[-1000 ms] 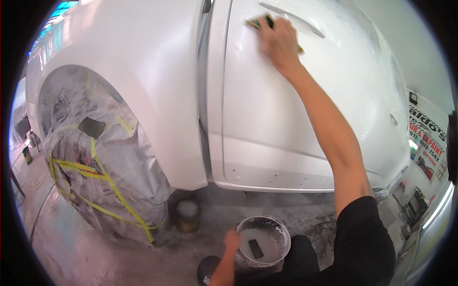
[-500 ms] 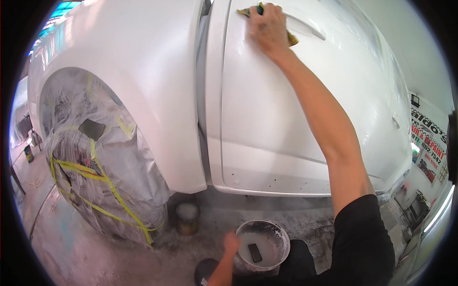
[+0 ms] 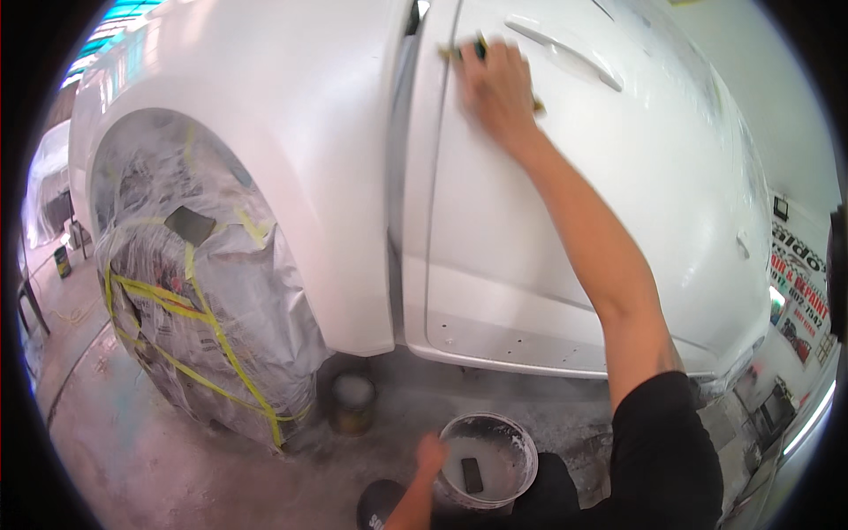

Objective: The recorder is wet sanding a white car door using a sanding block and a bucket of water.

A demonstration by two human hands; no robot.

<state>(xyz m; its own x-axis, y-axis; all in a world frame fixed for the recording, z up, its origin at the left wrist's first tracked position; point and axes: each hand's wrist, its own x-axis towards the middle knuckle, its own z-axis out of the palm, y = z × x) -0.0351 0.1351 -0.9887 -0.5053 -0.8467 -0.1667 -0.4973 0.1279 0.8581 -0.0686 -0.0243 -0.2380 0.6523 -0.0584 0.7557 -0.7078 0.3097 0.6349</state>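
Note:
My right hand (image 3: 499, 93) is pressed against the white vehicle door (image 3: 503, 230), left of its door handle (image 3: 565, 53). Its fingers close around a yellow and dark green pad (image 3: 480, 46), mostly hidden under the palm. Low down, my left hand (image 3: 431, 454) is beside the left rim of a bucket (image 3: 533, 459). Its fingers look curled, though blur hides whether they grip anything. Cloudy liquid (image 3: 495, 459) fills part of the bucket, and a dark rectangular block (image 3: 472, 474) shows in it.
A wheel wrapped in plastic sheeting (image 3: 265, 309) and yellow tape stands at left, with a dark square sheet (image 3: 190, 226) on top. A smaller can (image 3: 353, 415) is under the vehicle. A gap (image 3: 402, 194) separates fender and door. Equipment and signs line the right wall.
My right hand has slid a little down the door, away from the handle, with the pad. My left hand stays beside the bucket. The whole view has shifted slightly.

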